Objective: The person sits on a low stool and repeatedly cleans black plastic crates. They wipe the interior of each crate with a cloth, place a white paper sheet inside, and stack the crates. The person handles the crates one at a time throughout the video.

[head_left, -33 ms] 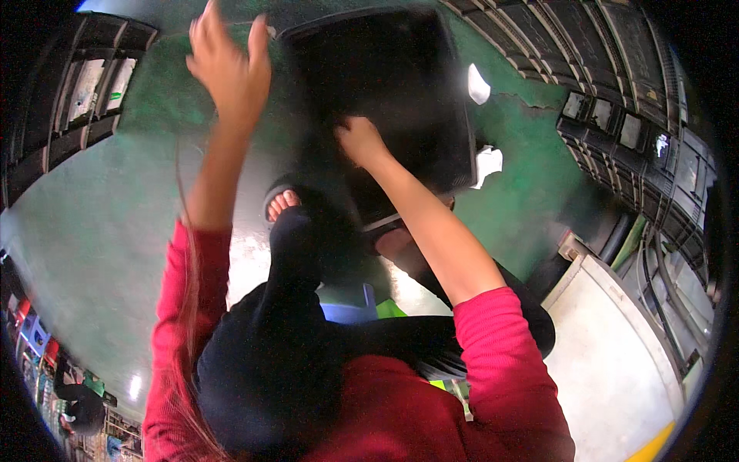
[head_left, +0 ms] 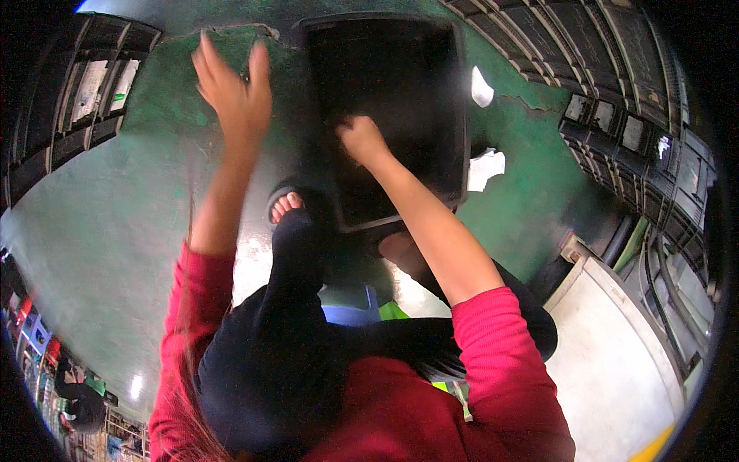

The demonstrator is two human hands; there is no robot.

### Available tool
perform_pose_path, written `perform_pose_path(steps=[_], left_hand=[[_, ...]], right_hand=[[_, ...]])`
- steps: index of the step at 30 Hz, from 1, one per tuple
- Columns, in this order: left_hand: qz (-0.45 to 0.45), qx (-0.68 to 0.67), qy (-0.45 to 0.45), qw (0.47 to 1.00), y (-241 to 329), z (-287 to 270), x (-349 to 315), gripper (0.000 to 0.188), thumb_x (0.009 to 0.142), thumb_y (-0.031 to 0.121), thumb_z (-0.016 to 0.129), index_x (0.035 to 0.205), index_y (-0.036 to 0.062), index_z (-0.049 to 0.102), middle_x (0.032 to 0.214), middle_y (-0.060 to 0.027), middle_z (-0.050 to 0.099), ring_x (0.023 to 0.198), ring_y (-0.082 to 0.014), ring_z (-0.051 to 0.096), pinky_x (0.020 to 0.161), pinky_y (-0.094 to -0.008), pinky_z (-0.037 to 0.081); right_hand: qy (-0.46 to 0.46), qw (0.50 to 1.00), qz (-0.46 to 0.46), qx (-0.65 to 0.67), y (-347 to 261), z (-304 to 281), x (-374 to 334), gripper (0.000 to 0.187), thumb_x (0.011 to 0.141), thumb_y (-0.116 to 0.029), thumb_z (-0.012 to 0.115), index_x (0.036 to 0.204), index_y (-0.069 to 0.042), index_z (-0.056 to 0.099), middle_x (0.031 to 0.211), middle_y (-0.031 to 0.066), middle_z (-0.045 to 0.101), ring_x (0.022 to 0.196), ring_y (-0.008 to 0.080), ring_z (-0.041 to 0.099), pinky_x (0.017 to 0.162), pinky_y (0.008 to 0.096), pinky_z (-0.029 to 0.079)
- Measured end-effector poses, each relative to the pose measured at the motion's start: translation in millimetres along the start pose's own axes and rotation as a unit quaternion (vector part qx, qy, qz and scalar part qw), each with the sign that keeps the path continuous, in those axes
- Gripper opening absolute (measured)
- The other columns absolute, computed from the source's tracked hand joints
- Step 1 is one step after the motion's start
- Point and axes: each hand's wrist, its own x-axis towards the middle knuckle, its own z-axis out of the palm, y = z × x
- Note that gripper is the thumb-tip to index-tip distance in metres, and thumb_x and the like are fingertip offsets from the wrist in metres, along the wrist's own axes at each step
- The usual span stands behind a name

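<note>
A large black rectangular bin point(head_left: 463, 115) stands on the floor in front of me. My right hand point(head_left: 363, 141) reaches over the dark inside of the bin, near its left side. Its fingers are curled closed and their tips are lost against the black, so what they hold, if anything, is hidden. Left of the bin, my left hand point(head_left: 237, 96) is raised above the floor, slightly blurred. Its fingers are stretched and the thumb stands apart, with nothing in it.
White scraps, one upper point(head_left: 482, 86) and one lower point(head_left: 486, 168), lie right of the bin. Black crates line the left point(head_left: 85, 92) and upper right point(head_left: 585, 46). A white panel point(head_left: 608, 331) stands lower right. Part of a blue stool point(head_left: 350, 304) shows beneath me.
The bin has turned slightly and now sits straighter. My left hand has dropped a little toward me, its fingers still spread. My right hand stays nearly in place.
</note>
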Motion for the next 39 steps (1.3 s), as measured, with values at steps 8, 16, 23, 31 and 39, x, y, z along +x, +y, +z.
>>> perform_pose_path(steps=[8,16,23,31,39], left_hand=[[-0.209,-0.182,-0.336,0.900,-13.3,12.0,-114.4,0.057,0.094,0.033,0.047,0.145,0.0176,0.027,0.118,-0.0249,0.057,0.114,-0.0308,0.055,0.095,-0.0339,0.040],[-0.228,-0.042,-0.405,0.884,10.9,4.0,-90.6,0.077,0.079,-0.002,0.056,0.144,0.0267,0.028,0.113,-0.0231,0.061,0.093,-0.0313,0.064,0.086,-0.0338,0.047],[-0.145,-0.107,-0.319,0.930,5.3,12.0,-95.2,0.081,0.074,-0.006,0.049,0.143,0.0326,0.031,0.073,-0.0223,0.059,0.063,-0.0343,0.060,0.068,-0.0419,0.047],[-0.036,-0.084,-0.474,0.876,-8.1,20.2,-74.1,0.080,0.073,-0.005,0.049,0.142,0.0322,0.031,0.083,-0.0253,0.062,0.075,-0.0387,0.063,0.071,-0.0470,0.047],[-0.070,-0.074,-0.496,0.862,-0.2,18.0,-71.3,0.078,0.074,-0.006,0.050,0.141,0.0309,0.034,0.097,-0.0216,0.065,0.085,-0.0363,0.065,0.076,-0.0419,0.051]], right_hand=[[0.030,1.000,0.001,0.000,-58.1,38.3,-70.0,0.028,0.083,-0.013,0.053,0.105,-0.001,0.063,0.110,0.0215,0.062,0.102,0.0369,0.059,0.087,0.0446,0.047],[-0.125,0.972,-0.183,-0.076,5.9,20.6,-97.3,0.020,0.080,-0.013,0.054,0.091,0.001,0.064,0.098,0.0227,0.063,0.091,0.0417,0.059,0.079,0.0484,0.047],[-0.197,0.921,0.133,-0.310,-1.1,-50.6,-110.2,0.028,0.076,-0.010,0.056,0.101,-0.002,0.066,0.100,0.0233,0.064,0.094,0.0399,0.061,0.082,0.0463,0.049],[-0.281,0.920,0.002,-0.272,-9.2,-30.3,-121.7,0.030,0.073,-0.004,0.052,0.099,-0.004,0.067,0.100,0.0224,0.063,0.096,0.0393,0.060,0.087,0.0437,0.048],[0.001,0.790,-0.011,-0.613,31.7,-179.3,-46.7,0.020,0.082,-0.011,0.051,0.086,-0.004,0.070,0.098,0.0156,0.066,0.095,0.0305,0.062,0.078,0.0433,0.054]])
